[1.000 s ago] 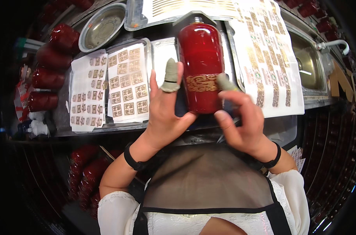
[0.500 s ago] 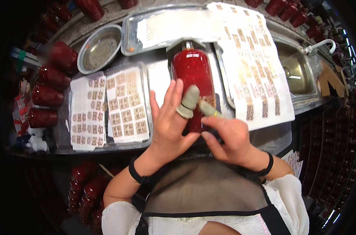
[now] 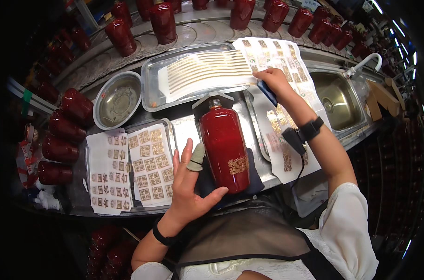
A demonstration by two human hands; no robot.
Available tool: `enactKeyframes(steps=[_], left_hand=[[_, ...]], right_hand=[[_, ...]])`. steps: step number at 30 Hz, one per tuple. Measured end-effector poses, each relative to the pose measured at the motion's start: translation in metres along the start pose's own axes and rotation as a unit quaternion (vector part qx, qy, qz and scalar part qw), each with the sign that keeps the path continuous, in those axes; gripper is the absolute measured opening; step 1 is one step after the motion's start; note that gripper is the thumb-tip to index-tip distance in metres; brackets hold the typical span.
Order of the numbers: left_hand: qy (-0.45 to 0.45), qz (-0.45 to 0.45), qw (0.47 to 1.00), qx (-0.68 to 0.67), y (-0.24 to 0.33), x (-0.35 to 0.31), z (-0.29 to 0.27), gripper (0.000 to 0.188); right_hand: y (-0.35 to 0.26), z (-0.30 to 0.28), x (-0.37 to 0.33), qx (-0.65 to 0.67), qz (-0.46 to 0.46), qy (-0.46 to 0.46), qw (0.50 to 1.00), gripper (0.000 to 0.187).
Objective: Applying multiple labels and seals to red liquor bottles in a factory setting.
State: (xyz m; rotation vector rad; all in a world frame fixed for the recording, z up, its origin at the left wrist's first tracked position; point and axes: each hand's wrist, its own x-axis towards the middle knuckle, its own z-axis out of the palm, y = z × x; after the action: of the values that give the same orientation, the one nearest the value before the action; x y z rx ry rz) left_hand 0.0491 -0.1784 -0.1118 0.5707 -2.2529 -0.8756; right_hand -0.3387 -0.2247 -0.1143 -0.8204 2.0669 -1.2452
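A dark red glass bottle (image 3: 223,144) lies on its back in front of me, neck pointing away, with a gold ornate decal (image 3: 238,165) near its base. Beside its left side is my left hand (image 3: 189,189), fingers spread, thumb at the bottle's lower edge; a grey-green cover wraps the index finger. Farther off, my right hand (image 3: 277,84) is closed around a dark blue flat piece (image 3: 268,93), perhaps a scraper. Its fingertips reach the right end of a sheet of gold stripes (image 3: 207,70); whether they pinch a stripe is hard to see.
Two gold decal sheets (image 3: 151,163) lie left, a larger decal sheet (image 3: 286,158) right. A round metal basin (image 3: 117,100) stands back left, a sink (image 3: 335,100) with white tap (image 3: 368,63) right. Red bottles (image 3: 163,23) line the curved conveyor (image 3: 193,35) and left side.
My right hand has left the bottle's lower end and reached out to the striped sheet, now with a dark blue piece in it. The left hand stays beside the bottle; the view has shifted.
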Motion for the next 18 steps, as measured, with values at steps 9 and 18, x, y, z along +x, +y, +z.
enactKeyframes(steps=[9,18], left_hand=[[0.063,-0.021,0.997,-0.032,-0.013,0.007,-0.018,0.084],[0.104,-0.241,0.933,-0.245,0.017,0.052,-0.048,0.035]], right_hand=[[0.001,0.017,0.007,-0.071,-0.054,0.038,0.995,0.017],[-0.084,0.045,-0.089,-0.234,-0.448,0.074,0.860,0.012]])
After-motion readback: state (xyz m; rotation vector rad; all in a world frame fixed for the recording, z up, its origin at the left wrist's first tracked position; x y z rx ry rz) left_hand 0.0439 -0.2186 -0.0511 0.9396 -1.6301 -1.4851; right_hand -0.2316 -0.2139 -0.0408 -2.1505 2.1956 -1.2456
